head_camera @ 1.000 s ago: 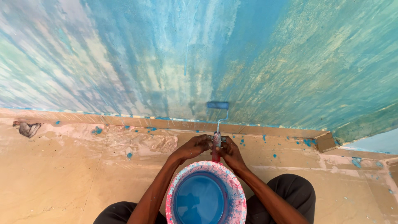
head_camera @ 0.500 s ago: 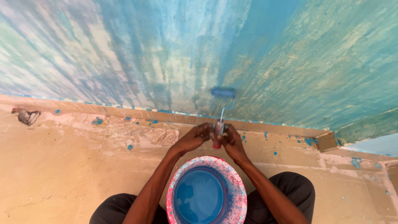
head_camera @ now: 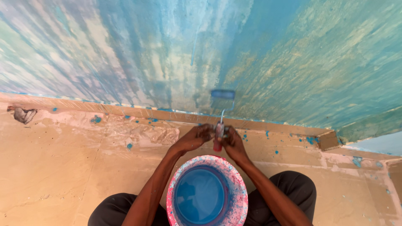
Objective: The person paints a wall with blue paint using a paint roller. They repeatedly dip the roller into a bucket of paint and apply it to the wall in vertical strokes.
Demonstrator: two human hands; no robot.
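My left hand [head_camera: 194, 138] and my right hand [head_camera: 233, 141] both grip the red handle of a small paint roller [head_camera: 219, 125]. Its blue roller head [head_camera: 222, 94] presses against the streaky blue-painted wall [head_camera: 293, 62], low down, just above the taped skirting [head_camera: 138, 112]. Between my knees stands a paint-spattered pink bucket [head_camera: 234, 205] holding blue paint, right under my wrists.
The tan floor [head_camera: 54, 167] carries blue paint drips and a sheet of clear plastic [head_camera: 142, 134] along the wall. A dark scrap [head_camera: 23, 114] lies at the far left. The wall turns a corner at the right [head_camera: 331, 140], with a pale blue surface [head_camera: 377, 144] beyond.
The roller head has travelled upward on the wall, from near the skirting to higher on the blue patch. Both hands stayed on the handle.
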